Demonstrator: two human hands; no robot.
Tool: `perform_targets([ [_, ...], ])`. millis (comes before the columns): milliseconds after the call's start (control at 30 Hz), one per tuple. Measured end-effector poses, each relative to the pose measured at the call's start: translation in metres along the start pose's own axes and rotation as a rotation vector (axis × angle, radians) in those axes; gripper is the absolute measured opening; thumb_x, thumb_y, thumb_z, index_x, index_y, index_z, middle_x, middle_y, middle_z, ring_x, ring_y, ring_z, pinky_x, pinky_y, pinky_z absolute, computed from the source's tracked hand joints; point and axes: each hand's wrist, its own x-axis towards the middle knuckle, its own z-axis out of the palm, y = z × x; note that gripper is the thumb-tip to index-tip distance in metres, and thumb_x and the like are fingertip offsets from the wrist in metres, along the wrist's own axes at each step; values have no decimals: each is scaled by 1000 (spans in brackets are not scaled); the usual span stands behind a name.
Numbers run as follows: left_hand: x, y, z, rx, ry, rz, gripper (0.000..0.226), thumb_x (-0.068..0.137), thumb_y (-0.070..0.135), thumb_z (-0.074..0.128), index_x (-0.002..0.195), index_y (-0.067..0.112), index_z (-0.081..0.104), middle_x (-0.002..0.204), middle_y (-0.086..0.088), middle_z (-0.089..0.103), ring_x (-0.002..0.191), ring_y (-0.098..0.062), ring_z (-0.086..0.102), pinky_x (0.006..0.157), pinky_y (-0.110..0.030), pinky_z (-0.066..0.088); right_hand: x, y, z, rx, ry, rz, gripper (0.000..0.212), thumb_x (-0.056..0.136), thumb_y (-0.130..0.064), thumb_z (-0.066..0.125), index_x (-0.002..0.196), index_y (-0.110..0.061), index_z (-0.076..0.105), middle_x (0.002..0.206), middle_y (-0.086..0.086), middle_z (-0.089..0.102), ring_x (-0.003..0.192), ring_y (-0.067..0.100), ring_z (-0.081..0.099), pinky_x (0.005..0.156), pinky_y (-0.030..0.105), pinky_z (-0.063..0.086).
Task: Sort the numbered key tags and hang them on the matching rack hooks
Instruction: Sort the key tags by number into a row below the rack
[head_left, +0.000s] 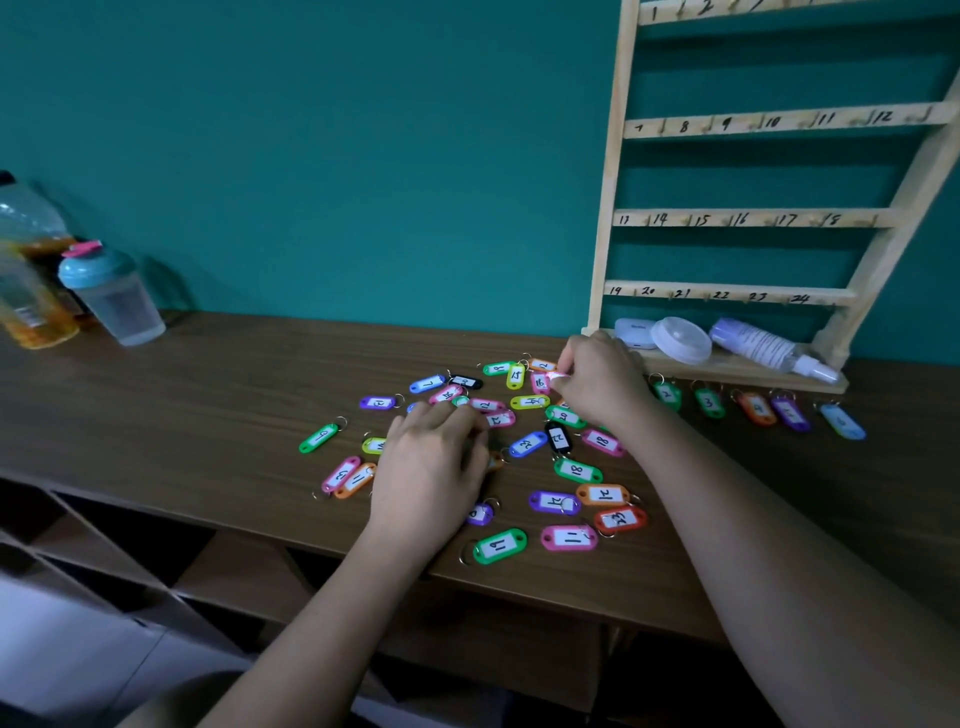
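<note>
R hand (602, 384) is closed to a pinch: thumb + fingertips nip one small pale-pink tag (558, 375) at the far side of the pile. Lifted or only touching down, can't tell. L hand (431, 457) lies palm-down on the pile's middle, fingers bent onto tags. Whether it actually holds one, can't tell.

Task stuff: loose tags (524, 447) lie scattered on the surface (208, 395), around both hands and out toward the front edge. A row of five tags (753, 408) lies apart, just in front of the rack (615, 171) foot. No tag seen on any hook in view.

Risks, my guess:
- Misreads. Digits are handwritten and many lie upside-down. The green tag at left (319, 438) could pass for 9 or 6.
- Doubles. Pink 18 (601, 441) and green 18 (576, 471) are both there, so one hook may need two, or one gets skipped.
- Green 19 tag (500, 545) sits near the front edge by the L forearm; a sweep could knock it off.
- Rings overlap in the pile, so lifting one tag may drag a neighbour.

Hard to see: no. on the pinched tag (fingers cover it); tags under the L palm; rack top row + right end cut off by the frame; hooks small and dim; no. on the blue tag (841, 422) at the row's end unreadable.
</note>
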Motion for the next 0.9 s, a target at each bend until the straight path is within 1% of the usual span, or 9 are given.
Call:
perform_targets([
  [100,1,-2,-2,-76,14,-29,4,96,24,64,98,25,67,93,8,66,90,-20,59,79,-42,49,-3,-2,-5,68,28,9,18,96,-16,72,83,-28,67,89,-8,69,96,21,66,99,45,50],
  [167,3,-6,-5,-166,37,-86,7,95,20,66,98,26,68,98,10,67,93,-17,62,80,-38,50,-6,-4,-6,90,22,11,22,96,-14,71,81,-29,65,83,-10,70,91,20,66,100,48,51],
  [233,10,-13,-10,-188,49,-146,10,93,19,68,95,28,68,98,13,69,91,-13,65,78,-35,52,-9,-4,-7,122,34,4,22,96,-16,72,81,-29,65,81,-11,69,88,18,66,99,48,52],
  [300,23,-26,-15,-145,38,-197,11,92,19,70,95,29,69,95,13,69,87,-12,64,76,-34,53,-12,-3,-9,196,41,-2,18,96,-17,74,84,-29,67,81,-12,69,85,15,67,92,43,55],
  [400,47,-46,-22,-107,-19,-267,11,91,19,71,98,27,72,93,12,72,87,-13,67,78,-33,55,-17,-3,-14,334,37,8,10,94,-19,79,92,-25,72,85,-11,71,84,10,68,71,28,52],
  [500,70,-62,-23,-81,-104,-321,12,93,21,69,101,25,76,95,10,75,91,-13,69,81,-31,56,-23,-3,-18,422,27,19,9,92,-21,83,95,-22,75,85,-11,71,80,2,65,62,20,43],
  [633,99,-78,-15,2,-308,-364,16,94,27,70,110,23,74,106,3,74,98,-19,68,79,-29,51,-30,-1,-24,470,21,37,10,90,-21,85,93,-22,75,82,-14,69,77,-4,62,61,15,39],
  [733,114,-80,-10,79,-484,-369,21,92,38,76,106,24,68,106,0,70,94,-21,62,76,-31,47,-36,1,-27,484,25,55,10,90,-22,85,95,-21,76,84,-14,70,76,-5,62,60,14,39],
  [900,128,-76,-7,150,-612,-355,20,93,33,77,101,26,60,105,0,64,96,-21,59,77,-32,45,-43,1,-31,501,27,54,12,90,-23,86,98,-20,78,87,-11,73,76,-6,63,59,9,38],
])
